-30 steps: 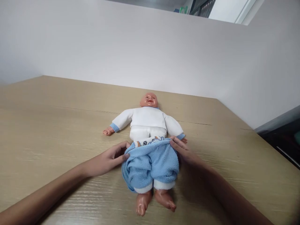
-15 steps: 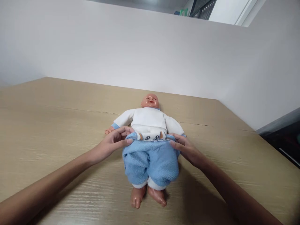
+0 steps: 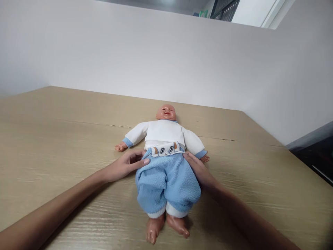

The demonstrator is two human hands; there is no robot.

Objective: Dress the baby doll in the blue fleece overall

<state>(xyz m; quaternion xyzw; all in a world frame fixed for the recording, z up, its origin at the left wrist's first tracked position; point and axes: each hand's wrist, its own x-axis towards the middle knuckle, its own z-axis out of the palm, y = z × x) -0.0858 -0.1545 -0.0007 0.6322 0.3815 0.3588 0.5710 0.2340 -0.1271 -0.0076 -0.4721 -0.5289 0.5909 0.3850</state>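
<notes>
A baby doll lies on its back, feet toward me, in a white top and light blue fleece trousers with white cuffs. A white flap with two cartoon eyes stands out at the waistband. My left hand pinches the trousers at the waist's left side, thumb on top and fingertips partly hidden behind the cloth. On the other side my right hand holds the waist edge, its fingers close together against the fabric. The doll's bare feet stick out below the cuffs.
The doll rests on a wide wooden table with a thin seam across it. A pale wall rises behind the far edge. A dark object stands beyond the table's right edge.
The waistband has closed in around the doll's belly, and both hands have moved inward and down slightly. The doll's feet have shifted a little toward me, and its hands show more fully.
</notes>
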